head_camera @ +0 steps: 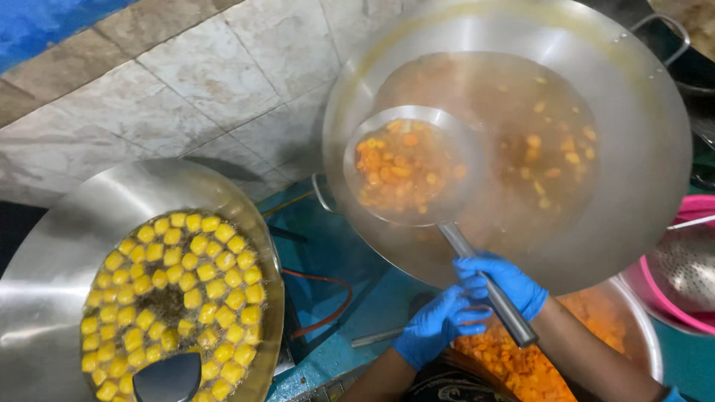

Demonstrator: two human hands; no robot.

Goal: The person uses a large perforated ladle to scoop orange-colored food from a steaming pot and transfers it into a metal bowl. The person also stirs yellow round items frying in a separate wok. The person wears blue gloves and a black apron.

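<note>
- The big wok (640,149) fills the upper right; open room above its oil, except where the skimmer (406,167) hangs over the left part.
- The skimmer's handle slants down to the right hand (503,283) and left hand (436,321), blocking the wok's near rim.
- The left wok (67,246) is crowded with yellow pieces (175,298).
- Between the woks a blue gap (328,253) lies open, crossed by an orange hose (328,305).
- The bowl of orange pieces (521,365) and pink tub (696,212) close the lower right.
</note>
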